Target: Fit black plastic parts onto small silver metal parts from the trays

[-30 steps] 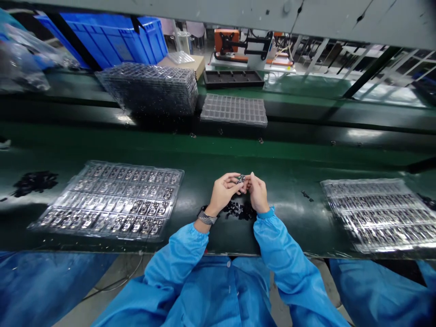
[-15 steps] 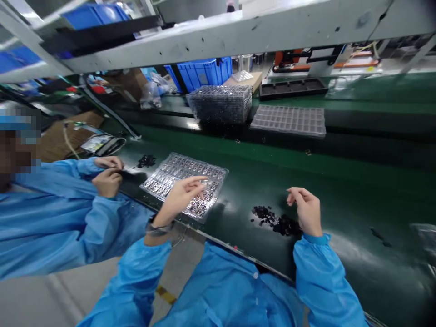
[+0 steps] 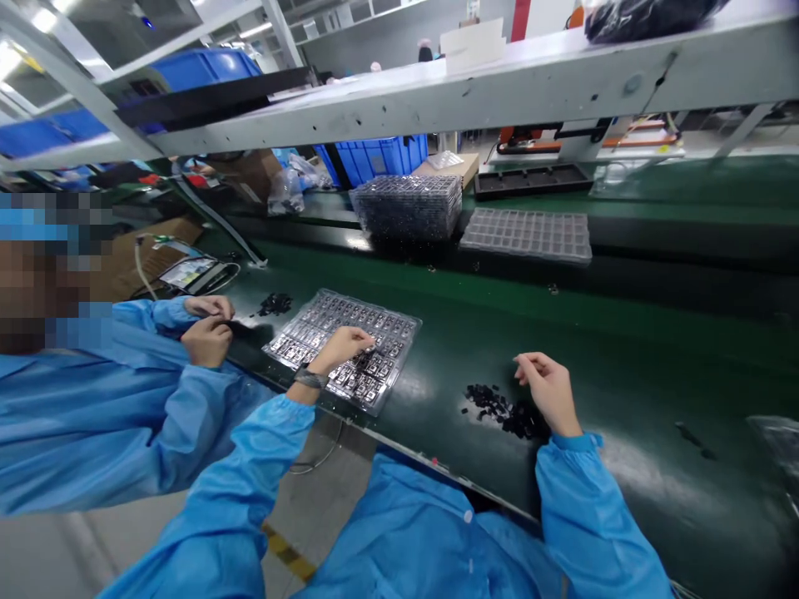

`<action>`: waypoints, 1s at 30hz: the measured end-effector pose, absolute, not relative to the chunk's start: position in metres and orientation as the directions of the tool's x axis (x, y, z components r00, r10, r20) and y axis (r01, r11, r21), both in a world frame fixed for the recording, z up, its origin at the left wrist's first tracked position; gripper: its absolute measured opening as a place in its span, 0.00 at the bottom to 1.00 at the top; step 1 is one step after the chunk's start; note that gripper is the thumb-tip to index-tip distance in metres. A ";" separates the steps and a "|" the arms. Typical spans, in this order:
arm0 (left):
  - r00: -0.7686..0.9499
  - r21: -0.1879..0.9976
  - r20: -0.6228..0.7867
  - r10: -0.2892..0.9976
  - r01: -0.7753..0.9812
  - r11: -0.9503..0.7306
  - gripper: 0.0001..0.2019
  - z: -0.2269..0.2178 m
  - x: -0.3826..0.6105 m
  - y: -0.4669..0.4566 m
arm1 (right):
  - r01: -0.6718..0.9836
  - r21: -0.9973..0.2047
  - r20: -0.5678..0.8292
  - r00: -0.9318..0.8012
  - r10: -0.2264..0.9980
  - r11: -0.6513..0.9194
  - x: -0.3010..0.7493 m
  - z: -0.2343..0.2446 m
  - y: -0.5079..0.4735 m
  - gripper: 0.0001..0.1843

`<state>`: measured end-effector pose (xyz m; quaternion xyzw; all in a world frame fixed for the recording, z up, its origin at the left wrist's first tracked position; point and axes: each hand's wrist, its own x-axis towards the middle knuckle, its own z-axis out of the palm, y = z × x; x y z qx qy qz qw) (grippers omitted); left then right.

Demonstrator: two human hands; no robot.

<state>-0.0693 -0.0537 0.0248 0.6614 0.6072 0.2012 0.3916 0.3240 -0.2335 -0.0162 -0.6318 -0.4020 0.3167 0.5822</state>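
The left hand (image 3: 346, 343) reaches forward and leftward from a bent elbow, palm down over the tray (image 3: 392, 374), its thumb and fingers drawn to a narrow point above the parts (image 3: 362, 387) in the nearer rows; whether a part sits between the fingertips is too small to tell. A dark wristband (image 3: 310, 377) crosses that wrist, above a blue sleeve (image 3: 268, 441). The right hand (image 3: 546, 387) hangs over the bench (image 3: 449, 349), wrist bent inward, fingers curled with the thumb near the forefinger; I cannot tell whether the tips meet or pinch anything. Just left of it, between the two hands, lies a scatter of black pieces (image 3: 493, 403). The tray lies flat directly under the left hand, well apart from the right. Beyond the hands stand a stack of clear trays (image 3: 405, 208), a grid tray (image 3: 528, 235) and a black tray (image 3: 533, 179). Left of the left hand, past a dark heap (image 3: 275, 304), a co-worker's hands (image 3: 209, 339) are close together. Farther beyond them a device (image 3: 187, 273) shows a lit screen, its content too small to read.
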 end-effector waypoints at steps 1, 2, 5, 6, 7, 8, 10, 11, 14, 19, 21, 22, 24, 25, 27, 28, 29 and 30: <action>0.194 0.757 -0.219 0.956 0.653 0.041 0.12 0.022 -0.061 -0.049 | 0.149 -0.989 0.068 0.473 0.878 -0.004 0.324 -0.017 -0.233 0.24; 0.202 0.752 -0.227 0.953 0.658 0.040 0.11 0.019 -0.055 -0.046 | 0.157 -0.988 0.067 0.472 0.879 -0.010 0.324 -0.018 -0.233 0.25; 0.222 0.755 -0.226 0.948 0.655 0.027 0.11 0.008 -0.045 -0.039 | 0.167 -0.986 0.058 0.474 0.878 -0.025 0.326 -0.020 -0.233 0.26; 0.229 0.759 -0.222 0.948 0.651 0.020 0.11 0.005 -0.045 -0.038 | 0.167 -0.986 0.054 0.476 0.878 -0.030 0.327 -0.021 -0.233 0.26; 0.235 0.762 -0.216 0.948 0.648 0.013 0.11 0.003 -0.046 -0.036 | 0.167 -0.985 0.052 0.478 0.877 -0.033 0.328 -0.022 -0.233 0.27; 0.241 0.765 -0.209 0.948 0.644 0.005 0.11 0.001 -0.048 -0.033 | 0.169 -0.985 0.051 0.480 0.876 -0.036 0.329 -0.024 -0.233 0.27; 0.249 0.761 -0.196 0.949 0.649 -0.013 0.12 -0.001 -0.051 -0.022 | 0.187 -0.981 0.055 0.483 0.874 -0.041 0.331 -0.028 -0.234 0.27; 0.239 0.751 -0.185 0.953 0.660 -0.020 0.13 -0.001 -0.052 -0.012 | 0.216 -0.975 0.063 0.478 0.876 -0.048 0.332 -0.029 -0.234 0.27; 0.154 0.710 -0.130 0.979 0.704 -0.017 0.14 0.003 -0.045 0.033 | 0.419 -0.903 0.067 0.368 0.927 -0.101 0.333 -0.032 -0.237 0.22; -0.014 0.679 -0.059 0.998 0.732 0.051 0.11 0.011 -0.002 0.131 | 0.736 -0.660 -0.149 0.065 0.987 -0.148 0.329 -0.025 -0.243 0.05; -0.070 0.665 -0.044 0.997 0.742 0.082 0.11 0.013 0.020 0.160 | 0.768 -0.621 -0.223 0.022 0.975 -0.159 0.327 -0.020 -0.243 0.02; -0.093 0.657 -0.038 0.995 0.748 0.095 0.12 0.014 0.030 0.170 | 0.773 -0.612 -0.250 0.010 0.968 -0.165 0.326 -0.017 -0.243 0.03; -0.125 0.634 -0.028 0.992 0.765 0.114 0.13 0.018 0.049 0.185 | 0.780 -0.599 -0.287 -0.001 0.958 -0.179 0.325 -0.012 -0.242 0.05; -0.137 0.620 -0.026 0.990 0.775 0.124 0.14 0.020 0.057 0.191 | 0.784 -0.592 -0.302 -0.002 0.953 -0.185 0.325 -0.010 -0.241 0.06; -0.167 0.591 -0.024 0.986 0.793 0.149 0.17 0.026 0.069 0.198 | 0.787 -0.584 -0.331 -0.007 0.944 -0.199 0.326 -0.007 -0.239 0.06; -0.183 0.577 -0.021 0.983 0.800 0.162 0.19 0.028 0.073 0.201 | 0.785 -0.586 -0.343 -0.013 0.939 -0.203 0.327 -0.006 -0.239 0.07; -0.196 0.567 -0.016 0.980 0.806 0.171 0.21 0.031 0.076 0.203 | 0.782 -0.589 -0.351 -0.022 0.936 -0.203 0.328 -0.006 -0.238 0.06; -0.201 0.561 -0.009 0.980 0.810 0.171 0.23 0.033 0.078 0.204 | 0.782 -0.590 -0.354 -0.026 0.935 -0.201 0.329 -0.006 -0.238 0.06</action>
